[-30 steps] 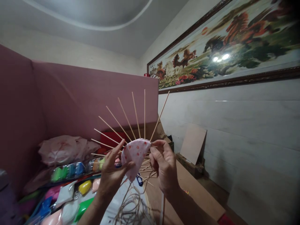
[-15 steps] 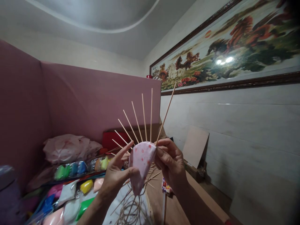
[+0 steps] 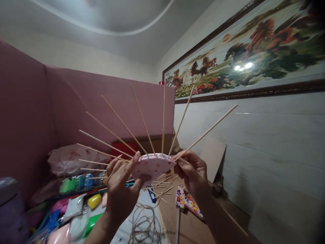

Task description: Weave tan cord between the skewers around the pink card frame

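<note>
In the head view a white fabric-covered piece with red dots point(image 3: 152, 166) is held up in the middle, tilted so its curved edge faces up. Several thin wooden sticks point(image 3: 142, 119) fan out from that edge. My left hand point(image 3: 122, 186) grips the piece on its left side, thumb on the front and fingers at the edge and behind. At the right corner, my right hand point(image 3: 192, 169) pinches the base of the rightmost wooden stick point(image 3: 206, 132), which slants up to the right. The fingertips behind the fabric are hidden.
Below lie a tangle of twine point(image 3: 143, 225), loose sticks point(image 3: 164, 179), a blue-handled tool point(image 3: 151, 195) and a flower-patterned item point(image 3: 190, 205). Bags of coloured clay point(image 3: 77, 225) cover the left. A pink partition point(image 3: 109, 101) stands behind; a cardboard panel point(image 3: 214, 156) leans on the right wall.
The fabric piece has tipped, so its face looks shorter and the sticks spread wider. The rightmost stick now leans much further right. Both hands shifted right at first and keep their hold.
</note>
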Demonstrator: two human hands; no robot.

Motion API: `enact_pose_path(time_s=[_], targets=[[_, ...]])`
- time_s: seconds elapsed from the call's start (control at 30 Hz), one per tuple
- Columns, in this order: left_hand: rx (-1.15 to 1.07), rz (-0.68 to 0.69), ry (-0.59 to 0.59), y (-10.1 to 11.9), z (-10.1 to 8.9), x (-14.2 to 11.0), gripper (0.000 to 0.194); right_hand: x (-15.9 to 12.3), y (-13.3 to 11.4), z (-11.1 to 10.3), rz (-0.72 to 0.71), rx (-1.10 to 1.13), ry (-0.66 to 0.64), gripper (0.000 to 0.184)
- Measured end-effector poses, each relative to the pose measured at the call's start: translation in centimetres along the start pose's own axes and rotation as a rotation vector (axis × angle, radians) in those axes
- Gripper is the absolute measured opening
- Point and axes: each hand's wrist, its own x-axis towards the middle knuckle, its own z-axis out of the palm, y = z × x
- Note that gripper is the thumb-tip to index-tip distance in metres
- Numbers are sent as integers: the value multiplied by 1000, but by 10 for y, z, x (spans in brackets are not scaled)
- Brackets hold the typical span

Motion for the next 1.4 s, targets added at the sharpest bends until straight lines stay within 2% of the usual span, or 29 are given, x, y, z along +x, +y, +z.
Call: enact_pose_path(time_s=[0.1, 0.2, 0.33, 0.47, 0.7, 0.97, 1.13, 1.23, 1.4], targets=[[69, 96, -14, 1, -4, 4, 71, 1, -1, -2, -70, -62, 54, 9], [109, 133, -21, 1, -7, 5, 72, 0, -4, -5, -89, -151, 65, 9], [139, 168, -18, 2, -8, 5, 72, -1, -10, -8, -139, -289, 16, 9], [169, 193, 2, 5, -10, 5, 69, -2, -13, -9, -161, -352, 36, 8], [174, 226, 70, 7, -10, 4, 63, -4, -13, -14, -127, -404, -43, 5], [74, 170, 58, 11, -5, 4, 67, -2, 1, -16, -69, -135, 8, 1], [2, 26, 29, 18, -3, 5, 64, 0, -1, -16, -15, 29, -83, 2], [-14, -9, 14, 17, -2, 5, 64, 0, -1, -13, 36, 91, -112, 5], [-5, -129, -4, 11, 4, -1, 61, -3, 8, -4, 83, 101, 42, 7]])
